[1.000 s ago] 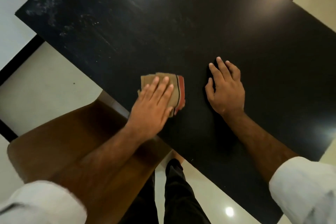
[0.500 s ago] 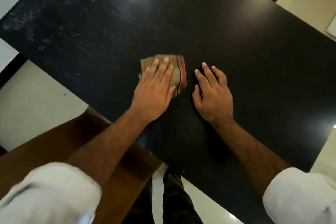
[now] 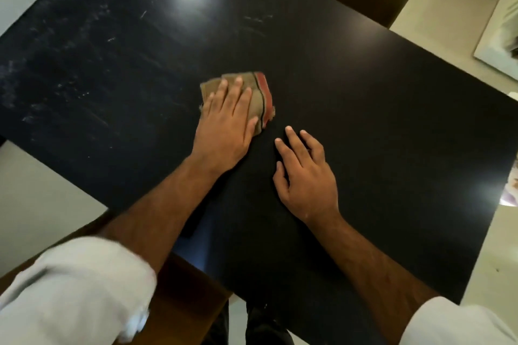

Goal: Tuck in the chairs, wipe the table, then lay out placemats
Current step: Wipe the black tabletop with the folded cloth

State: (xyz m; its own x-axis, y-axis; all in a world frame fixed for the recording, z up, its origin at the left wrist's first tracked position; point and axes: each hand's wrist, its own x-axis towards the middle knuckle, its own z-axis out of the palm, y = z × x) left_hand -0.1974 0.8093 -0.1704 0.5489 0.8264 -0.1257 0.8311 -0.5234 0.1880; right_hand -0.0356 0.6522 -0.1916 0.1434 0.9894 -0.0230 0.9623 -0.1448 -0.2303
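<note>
Left hand (image 3: 227,126): fingers straight and close together, palm pressed flat on the folded tan cloth (image 3: 259,98), forearm extended from a white sleeve (image 3: 78,288). Right hand (image 3: 307,176): palm down, fingers slightly spread, resting on the black table (image 3: 392,120), just beside the cloth's red-and-black striped edge. Brown chair (image 3: 185,288) sits at the near table edge.

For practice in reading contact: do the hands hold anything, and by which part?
Nothing is gripped. The left hand presses flat on the near half of the folded tan red-striped cloth; the right hand lies flat on the black tabletop.
</note>
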